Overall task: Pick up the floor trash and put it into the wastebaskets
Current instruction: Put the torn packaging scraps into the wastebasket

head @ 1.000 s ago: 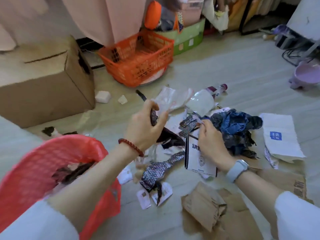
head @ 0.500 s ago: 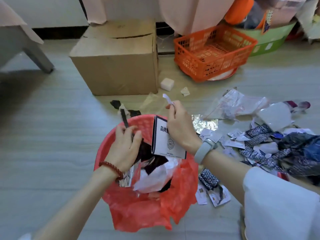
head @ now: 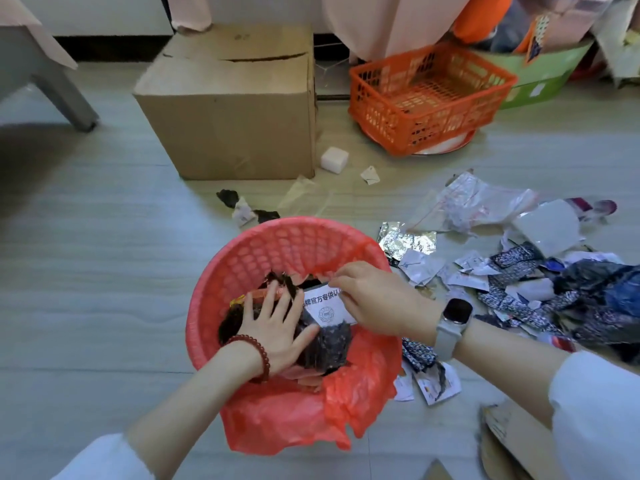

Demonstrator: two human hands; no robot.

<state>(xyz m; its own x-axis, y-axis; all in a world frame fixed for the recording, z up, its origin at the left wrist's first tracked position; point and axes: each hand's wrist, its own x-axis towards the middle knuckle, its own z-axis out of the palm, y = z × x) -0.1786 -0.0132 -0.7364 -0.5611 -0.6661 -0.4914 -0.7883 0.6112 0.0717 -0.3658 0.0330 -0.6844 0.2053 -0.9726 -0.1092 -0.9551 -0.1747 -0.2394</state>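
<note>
A white printed card [head: 329, 304] sits inside the red wastebasket [head: 277, 244], lying on top of the dark wrappers [head: 325, 341] already in there. The right hand [head: 377, 299] reaches in from the right, its fingers curled over the card's upper right edge and pinching it. The left hand [head: 277, 323] lies just beside the card on its left, fingers straight and spread, palm pressing flat on the dark trash in the basket; its thumb nearly touches the card's lower edge. A red bead bracelet [head: 258, 355] circles the left wrist, and a grey watch [head: 453, 320] the right.

The basket is lined with a red plastic bag [head: 294, 417] that spills over its near rim onto the pale floor [head: 86, 289]. To the right of the basket, more trash is scattered: a crumpled foil piece [head: 405, 239], torn white paper scraps [head: 422, 268], patterned dark wrappers [head: 512, 303], a clear plastic bag [head: 474, 202] and a dark blue crumpled bag [head: 602, 285]. Behind the basket lie small dark and white scraps [head: 242, 207].

Farther back stand a cardboard box [head: 235, 109], a small white block [head: 334, 160] beside it, and an orange basket [head: 429, 95].
</note>
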